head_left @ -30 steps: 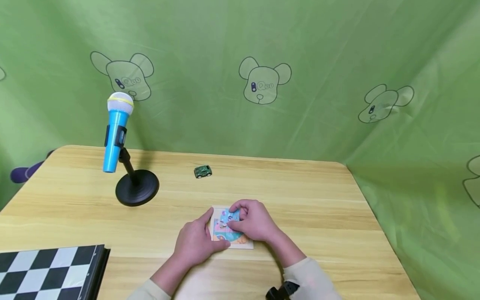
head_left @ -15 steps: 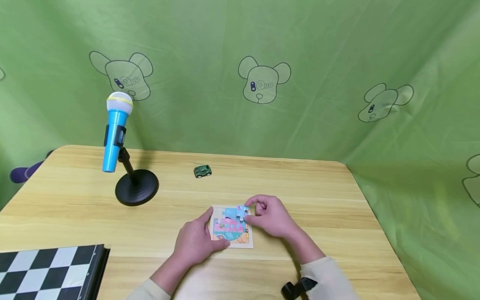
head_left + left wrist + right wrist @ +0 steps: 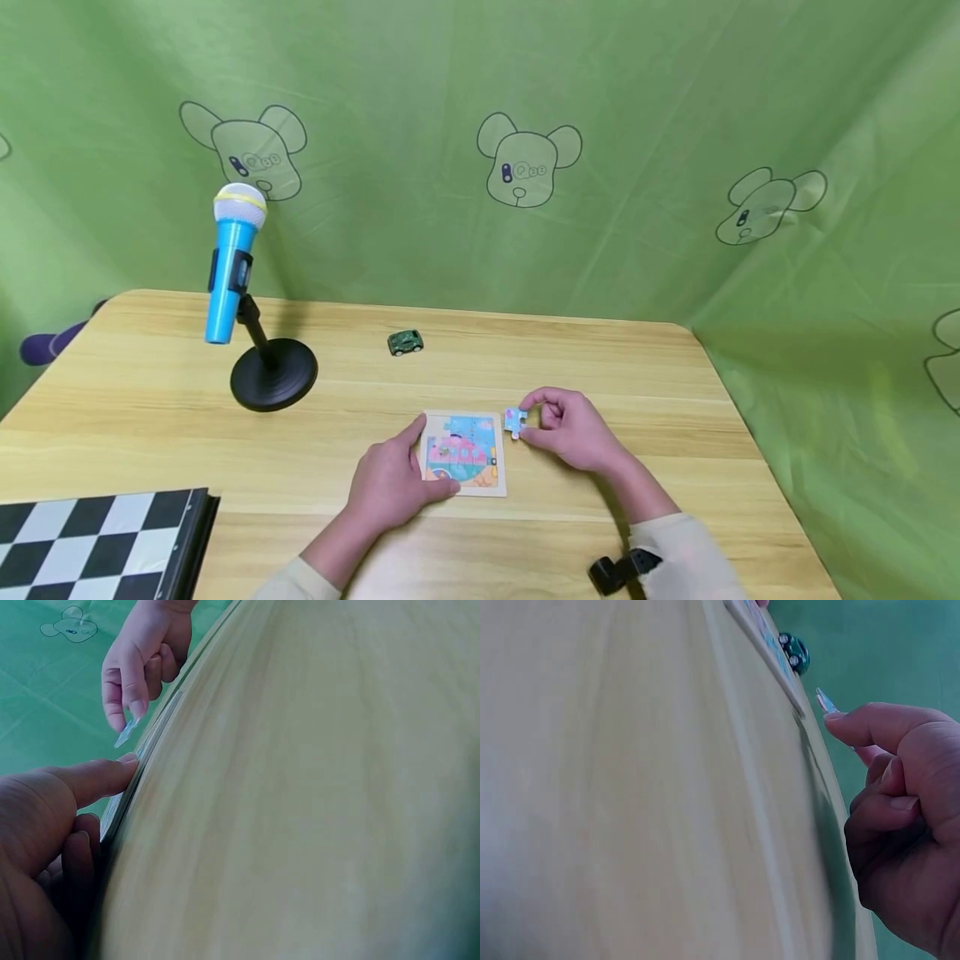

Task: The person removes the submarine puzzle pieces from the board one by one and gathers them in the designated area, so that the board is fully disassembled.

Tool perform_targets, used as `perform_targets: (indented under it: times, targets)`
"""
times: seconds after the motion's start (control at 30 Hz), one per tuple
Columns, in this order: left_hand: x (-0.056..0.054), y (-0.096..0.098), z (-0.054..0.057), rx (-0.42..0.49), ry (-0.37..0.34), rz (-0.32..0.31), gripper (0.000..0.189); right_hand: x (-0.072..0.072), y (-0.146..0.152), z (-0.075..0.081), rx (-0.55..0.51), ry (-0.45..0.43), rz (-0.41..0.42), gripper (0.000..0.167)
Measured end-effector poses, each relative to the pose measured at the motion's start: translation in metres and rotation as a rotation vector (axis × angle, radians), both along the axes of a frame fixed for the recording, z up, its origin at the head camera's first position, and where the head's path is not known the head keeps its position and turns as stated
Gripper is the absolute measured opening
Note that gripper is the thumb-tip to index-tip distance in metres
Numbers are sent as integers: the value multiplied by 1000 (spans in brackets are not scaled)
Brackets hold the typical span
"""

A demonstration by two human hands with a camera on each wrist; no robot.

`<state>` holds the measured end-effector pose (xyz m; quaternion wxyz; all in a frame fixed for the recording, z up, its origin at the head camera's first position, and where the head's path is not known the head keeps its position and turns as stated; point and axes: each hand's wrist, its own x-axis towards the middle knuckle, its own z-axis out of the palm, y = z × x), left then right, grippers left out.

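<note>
A small square jigsaw puzzle (image 3: 472, 450) with a pale frame lies on the table in the head view. Its picture is pink, blue and orange, with a pale gap at the upper left. My left hand (image 3: 393, 483) holds the frame at its lower left, thumb along the near edge and fingers by the left side. Just right of the frame, my right hand (image 3: 570, 429) pinches a blue jigsaw piece (image 3: 513, 422) between thumb and index finger. In the right wrist view the piece (image 3: 825, 702) is seen nearly edge-on, apart from the frame, the other fingers curled.
A blue toy microphone (image 3: 234, 262) on a black round stand (image 3: 274, 377) stands at the left. Behind the puzzle sits a green toy car (image 3: 406, 342). A checkered board (image 3: 97, 542) lies at the near left. Green cloth (image 3: 630, 250) hangs behind the table.
My right hand has lifted the blue piece from over the puzzle and carried it rightward, past the frame's right edge. The left hand has stayed at the frame.
</note>
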<state>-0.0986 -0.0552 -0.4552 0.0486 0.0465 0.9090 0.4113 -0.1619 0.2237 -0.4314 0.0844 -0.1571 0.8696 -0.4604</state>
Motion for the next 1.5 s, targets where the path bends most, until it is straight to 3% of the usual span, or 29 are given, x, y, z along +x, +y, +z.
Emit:
perform_targets:
  times: [0.4,0.77,1.07,1.27,1.5]
  targets:
    - [0,0,0,6,-2,6,105,-12,15,-9,75,-8,-43,29]
    - [0,-1,-1,8,-10,5,105,-20,18,-13,84,-70,-47,28]
    - [0,-1,-2,12,-5,-4,105,-21,19,-15,59,-89,-45,30]
    - [1,-3,-2,13,7,5,105,-20,15,-18,-10,-57,-74,33]
    - [0,-3,-3,12,2,1,106,-11,-3,-13,-54,-25,-61,35]
